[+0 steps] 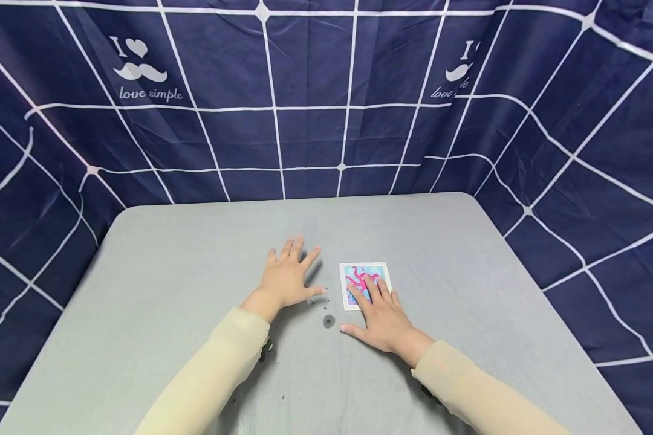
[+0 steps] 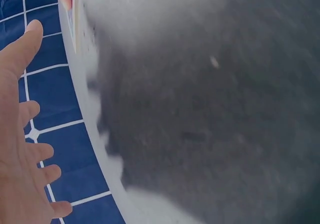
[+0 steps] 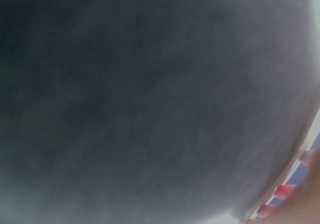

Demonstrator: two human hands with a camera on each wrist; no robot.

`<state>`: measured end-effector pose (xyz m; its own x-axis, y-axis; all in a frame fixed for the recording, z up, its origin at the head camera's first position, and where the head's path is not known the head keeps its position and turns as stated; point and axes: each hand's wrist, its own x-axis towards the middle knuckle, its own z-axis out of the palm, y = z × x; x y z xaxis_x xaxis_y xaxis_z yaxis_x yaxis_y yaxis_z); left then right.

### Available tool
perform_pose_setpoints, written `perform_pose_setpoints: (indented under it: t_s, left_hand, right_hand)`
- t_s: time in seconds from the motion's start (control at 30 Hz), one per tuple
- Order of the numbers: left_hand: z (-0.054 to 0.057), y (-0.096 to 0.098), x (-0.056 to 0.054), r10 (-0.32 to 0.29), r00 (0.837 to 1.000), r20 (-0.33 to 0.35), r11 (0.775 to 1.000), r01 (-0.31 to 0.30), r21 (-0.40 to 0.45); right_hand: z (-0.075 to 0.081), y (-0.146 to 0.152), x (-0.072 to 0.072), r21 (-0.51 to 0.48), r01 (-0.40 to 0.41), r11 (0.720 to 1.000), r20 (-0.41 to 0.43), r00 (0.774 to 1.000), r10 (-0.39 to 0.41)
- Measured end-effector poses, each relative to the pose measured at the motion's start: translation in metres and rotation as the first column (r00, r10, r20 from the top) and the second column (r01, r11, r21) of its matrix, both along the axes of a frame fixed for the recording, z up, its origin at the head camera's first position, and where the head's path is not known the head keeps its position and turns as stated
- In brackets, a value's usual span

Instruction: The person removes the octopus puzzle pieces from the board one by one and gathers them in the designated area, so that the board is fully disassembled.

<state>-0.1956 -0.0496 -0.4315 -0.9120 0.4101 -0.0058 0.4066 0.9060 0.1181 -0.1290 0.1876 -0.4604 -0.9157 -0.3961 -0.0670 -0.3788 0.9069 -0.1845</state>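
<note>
A flat, nearly square picture board [image 1: 358, 275] with a white border shows a pink octopus on a light blue ground. It lies on the grey table, right of the middle. My right hand [image 1: 382, 315] reaches over its lower right part with fingers spread and straight, fingertips on the picture; the thumb points left, below the board's near edge. These fingers hide part of the octopus. To the left, my left hand [image 1: 286, 279] is spread above the table, holding nothing, its thumb pointing toward the board. The left wrist view catches the board's pale edge [image 2: 76, 18] beyond that thumb.
The grey table [image 1: 185, 272] has rounded far corners. A dark round spot [image 1: 329, 321] and several smaller specks mark its surface between the hands. Navy curtains [image 1: 310, 139] with white grid lines stand behind the table and along both sides.
</note>
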Motion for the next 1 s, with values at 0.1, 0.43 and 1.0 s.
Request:
perform_pose_setpoints:
  t_s: [0.1,0.43,1.0]
  left_hand:
    - [-0.002,0.004,-0.002,-0.022,1.000,0.002,1.000,0.022,-0.002]
    - [-0.009,0.016,-0.007,-0.085,0.994,0.064,0.996,0.083,0.031]
    - [-0.016,0.031,-0.015,-0.122,0.987,0.101,0.992,0.117,0.053]
  right_hand:
    - [0.000,0.000,0.000,0.013,-0.003,1.000,0.009,1.000,0.003]
    - [-0.001,-0.001,0.001,0.026,-0.006,1.000,0.018,1.000,0.005]
    - [0.004,-0.001,0.000,0.037,-0.001,0.999,0.019,1.000,0.000]
